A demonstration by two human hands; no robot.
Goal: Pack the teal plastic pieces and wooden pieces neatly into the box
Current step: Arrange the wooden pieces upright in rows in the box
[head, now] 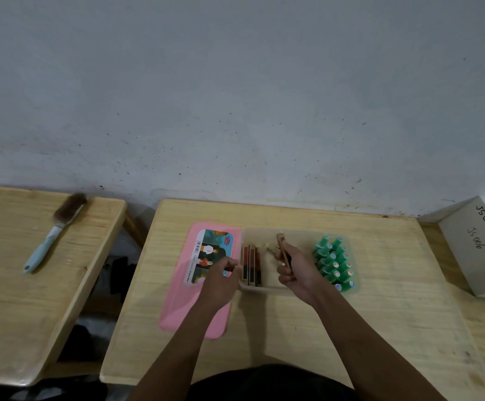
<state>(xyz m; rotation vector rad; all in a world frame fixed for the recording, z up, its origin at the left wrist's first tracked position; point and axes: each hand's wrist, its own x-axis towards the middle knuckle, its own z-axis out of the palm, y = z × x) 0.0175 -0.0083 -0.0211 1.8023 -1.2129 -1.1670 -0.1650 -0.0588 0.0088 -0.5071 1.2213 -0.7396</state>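
A translucent box [299, 230] sits on the middle wooden table. Several teal plastic pieces [334, 263] are packed in rows in its right part. Thin wooden pieces with red and black faces [251, 266] stand on edge against its left wall. My right hand [297, 273] is over the box's middle and grips a wooden piece [282, 244] that points up and away. My left hand [221, 280] is at the box's left wall, fingers curled near the rim; whether it holds anything is unclear.
A pink lid [186, 308] with a printed label lies left of the box, partly under my left hand. A brush [53, 233] rests on the left table. A white carton [478, 247] marked JS006 stands at the right. A wall rises behind.
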